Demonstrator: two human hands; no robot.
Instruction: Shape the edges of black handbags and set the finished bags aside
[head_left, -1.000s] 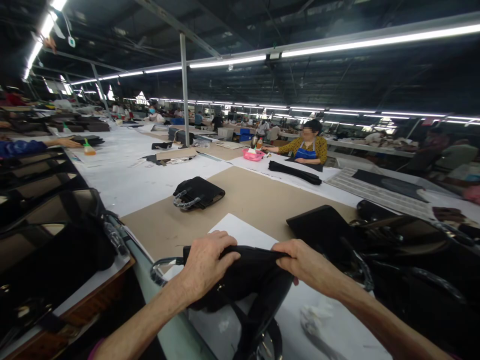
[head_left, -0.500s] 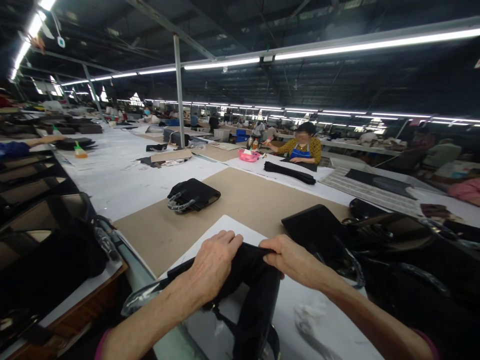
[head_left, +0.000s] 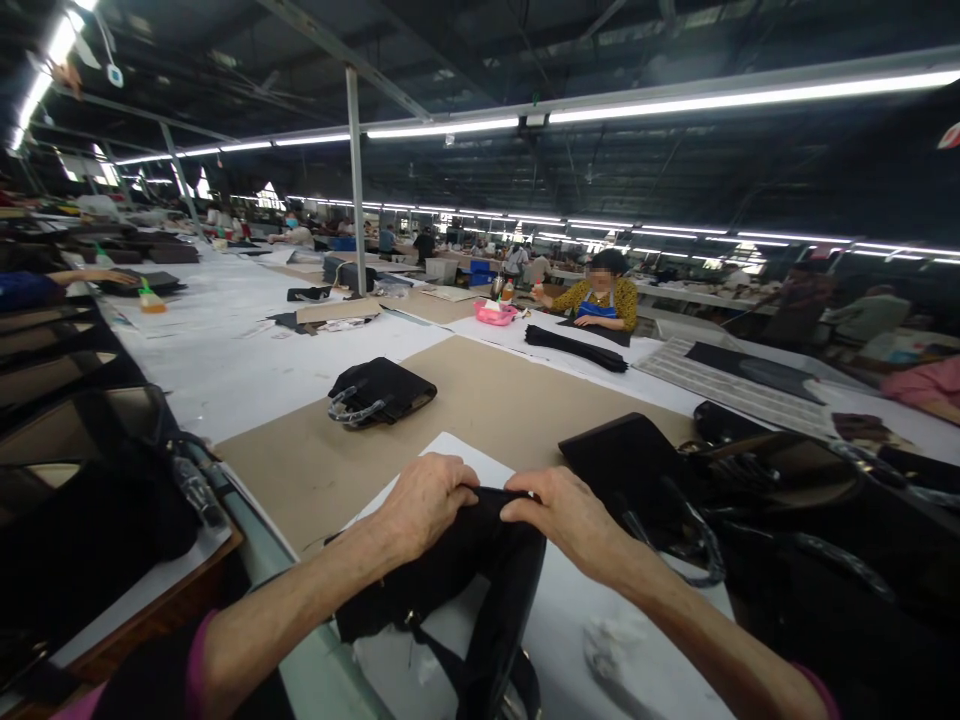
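A black bag [head_left: 442,575] hangs from both hands over a white sheet [head_left: 592,590] at the front of the table. My left hand [head_left: 431,500] pinches its upper edge, fingers closed. Close to its right, my right hand [head_left: 555,510] grips the same edge between thumb and fingers. The two hands are a short gap apart. Straps and a small metal fitting dangle below the bag's edge. Beyond the hands, a small black bag [head_left: 394,388] with plastic-wrapped handles lies on brown paper [head_left: 480,400].
Black bags [head_left: 630,465] are piled at the right, with more bags [head_left: 82,480] along the left. A person [head_left: 600,295] in a blue apron sits across the table near a pink basket [head_left: 495,314]. A glue bottle [head_left: 151,298] stands far left, near another person's arm.
Both hands have shifted slightly left with the bag's edge, and my right hand's thumb and fingers now sit differently on it. The bag's body has spread further left below my left forearm.
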